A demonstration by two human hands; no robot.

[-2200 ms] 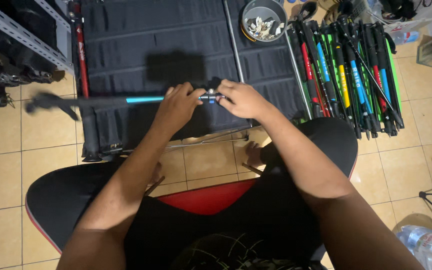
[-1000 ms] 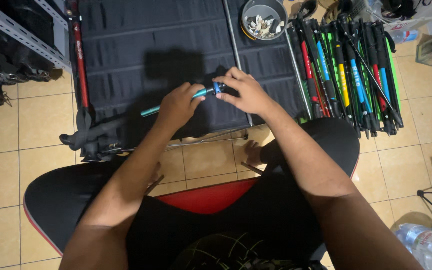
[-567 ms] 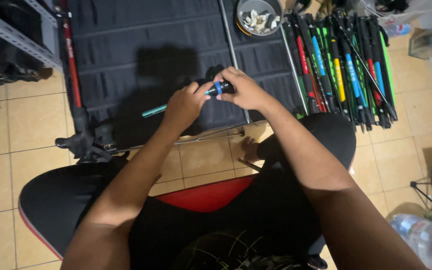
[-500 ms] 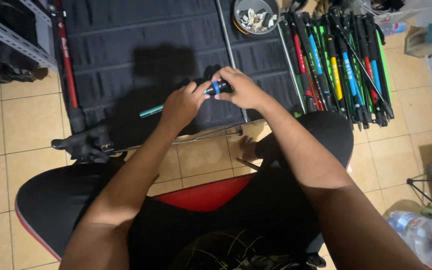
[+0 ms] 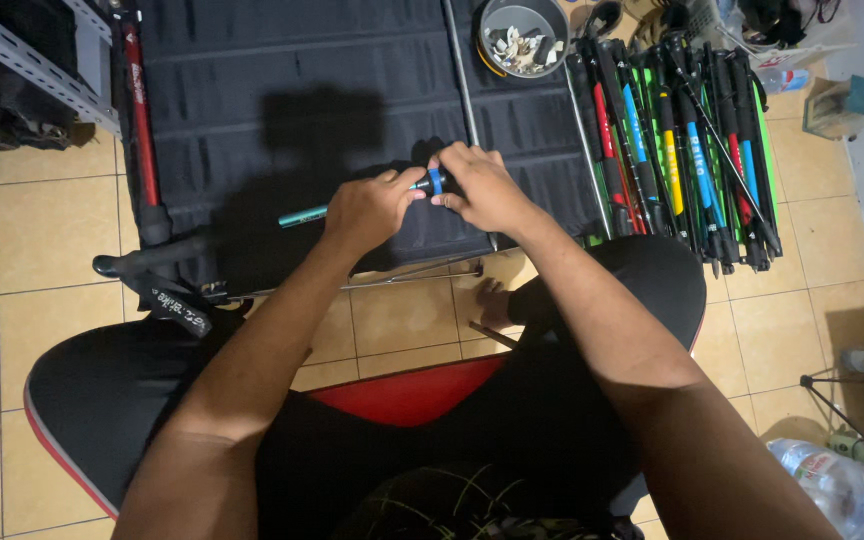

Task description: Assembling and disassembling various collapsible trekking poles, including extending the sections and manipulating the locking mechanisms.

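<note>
Gripping a teal pole (image 5: 302,214) over the black mat (image 5: 252,90), the left hand (image 5: 372,208) is closed around it; the right hand (image 5: 482,185) pinches its blue collar (image 5: 436,181). Pole best kept steady, collar turned squarely.

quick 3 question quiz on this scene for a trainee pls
1. True or false: both hands grip the same pole.
2. What colour is the collar between the left hand and right hand? A red, B blue, C yellow.
3. The round bowl sits at the top, left of the ____ of poles.

Key: 1 true; 2 B; 3 bundle.
</note>
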